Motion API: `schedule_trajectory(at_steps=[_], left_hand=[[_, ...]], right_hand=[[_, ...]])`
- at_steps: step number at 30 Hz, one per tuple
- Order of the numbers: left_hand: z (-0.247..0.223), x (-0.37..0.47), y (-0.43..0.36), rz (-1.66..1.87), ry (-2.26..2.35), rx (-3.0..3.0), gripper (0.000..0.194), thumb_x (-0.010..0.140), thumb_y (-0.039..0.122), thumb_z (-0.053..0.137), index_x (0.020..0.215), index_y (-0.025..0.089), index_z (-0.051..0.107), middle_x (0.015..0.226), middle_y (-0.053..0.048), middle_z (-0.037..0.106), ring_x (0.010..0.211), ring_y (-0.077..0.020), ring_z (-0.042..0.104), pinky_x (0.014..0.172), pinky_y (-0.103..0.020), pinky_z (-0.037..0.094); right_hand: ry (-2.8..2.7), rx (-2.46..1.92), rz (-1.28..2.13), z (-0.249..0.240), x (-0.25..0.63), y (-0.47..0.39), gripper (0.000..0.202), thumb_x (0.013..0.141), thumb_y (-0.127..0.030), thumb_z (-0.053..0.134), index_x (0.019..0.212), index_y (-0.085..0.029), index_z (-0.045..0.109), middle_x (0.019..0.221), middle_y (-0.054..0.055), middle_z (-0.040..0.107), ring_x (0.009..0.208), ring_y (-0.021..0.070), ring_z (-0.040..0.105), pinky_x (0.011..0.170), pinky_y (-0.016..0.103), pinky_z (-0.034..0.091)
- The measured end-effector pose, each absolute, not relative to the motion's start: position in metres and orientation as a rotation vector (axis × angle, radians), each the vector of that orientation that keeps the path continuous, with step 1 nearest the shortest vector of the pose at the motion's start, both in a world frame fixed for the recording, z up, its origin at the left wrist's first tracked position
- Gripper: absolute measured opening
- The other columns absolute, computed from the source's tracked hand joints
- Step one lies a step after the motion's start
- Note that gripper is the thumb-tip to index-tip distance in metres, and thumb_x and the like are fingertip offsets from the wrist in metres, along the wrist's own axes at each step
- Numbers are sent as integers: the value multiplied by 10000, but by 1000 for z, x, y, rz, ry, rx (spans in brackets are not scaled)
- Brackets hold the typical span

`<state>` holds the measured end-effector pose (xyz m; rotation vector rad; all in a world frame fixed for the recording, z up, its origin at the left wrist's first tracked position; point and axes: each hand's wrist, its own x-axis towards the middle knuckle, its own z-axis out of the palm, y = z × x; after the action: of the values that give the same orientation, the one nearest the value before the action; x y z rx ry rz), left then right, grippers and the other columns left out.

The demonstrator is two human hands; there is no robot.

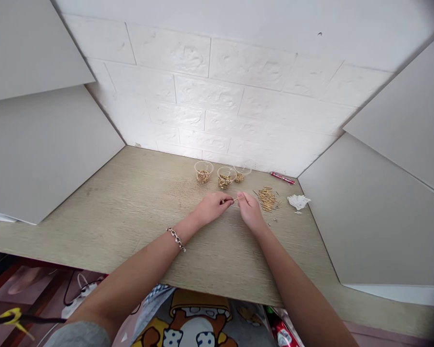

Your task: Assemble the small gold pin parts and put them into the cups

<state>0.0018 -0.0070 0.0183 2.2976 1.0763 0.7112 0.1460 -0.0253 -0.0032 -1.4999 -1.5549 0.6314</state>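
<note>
Left hand and right hand each pinched on one thin gold pin; no legible writing.

Tiny metal piece pinched between left hand and right hand: too small to identify. Contents of three clear cups: gold bits, individual shapes unreadable. Both forearms cut off by bottom edge. Patterned fabric below desk edge partly cropped.

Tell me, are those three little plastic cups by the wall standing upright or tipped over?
Upright. The three cups stand on the table with rims up, gold parts in their bottoms.
</note>
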Motion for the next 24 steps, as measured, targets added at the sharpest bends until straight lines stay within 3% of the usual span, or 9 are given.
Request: schedule_trajectory(at_steps=[12, 18, 24], left_hand=[[19, 4, -10, 721, 1034, 2169, 287, 801, 279, 384, 661, 145, 595, 581, 22, 524, 573, -88, 431, 535, -198, 296], [17, 4, -10, 735, 1005, 2135, 284, 809, 280, 374, 728, 159, 618, 640, 20, 567, 603, -92, 463, 554, -196, 324], [15, 3, -5, 654, 1055, 2252, 242, 796, 280, 410, 801, 171, 626, 721, -1, 603, 660, -112, 509, 605, -211, 371]], right_hand=[[-1449, -1416, 721, -8, 137, -26, 345, 811, -426, 310, 564, -185, 326, 533, -37, 338, 513, 96, 330, 501, 222, 277], [-1353, -1418, 769, -13, 132, -26, 351, 813, -442, 274, 580, -190, 347, 508, -36, 355, 471, 97, 336, 472, 224, 284], [-1562, -1604, 513, -6, 139, -27, 356, 821, -391, 285, 538, -180, 333, 487, -32, 369, 479, 95, 342, 473, 219, 244]])
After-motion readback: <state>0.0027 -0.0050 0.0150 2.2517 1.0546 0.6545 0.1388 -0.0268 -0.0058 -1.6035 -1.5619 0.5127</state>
